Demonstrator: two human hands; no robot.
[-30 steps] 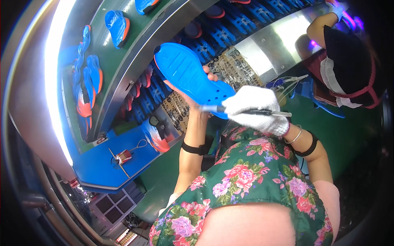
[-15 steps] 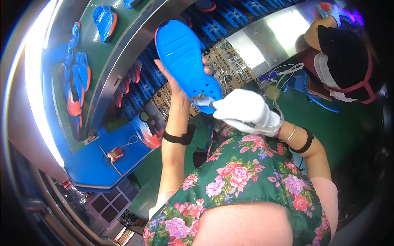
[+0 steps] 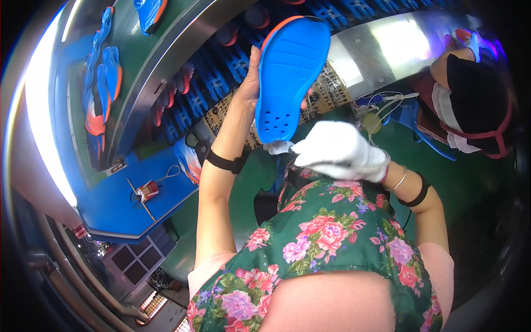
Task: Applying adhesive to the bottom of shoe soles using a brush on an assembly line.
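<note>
My left hand [image 3: 251, 83] grips a blue shoe sole [image 3: 292, 72] with an orange rim, holding it up from behind. The inner face shows, with grooves across the wide part and several small holes near the narrow lower end. My right hand [image 3: 338, 150], in a white knit glove, is closed on a brush whose pale bristles [image 3: 277, 147] meet the sole's lower edge. The glove hides the brush's handle.
Several blue and orange soles [image 3: 109, 83] lie on a green belt [image 3: 130, 55] at the left. Below it a blue table [image 3: 119, 213] bears a small red-and-white object [image 3: 148, 191]. A co-worker in a black cap [image 3: 478, 91] is at the right, beside a metal ledge [image 3: 387, 50].
The sole has moved right and turned more upright in my left hand. The bristles have gone from the sole's inner face to its lower edge.
</note>
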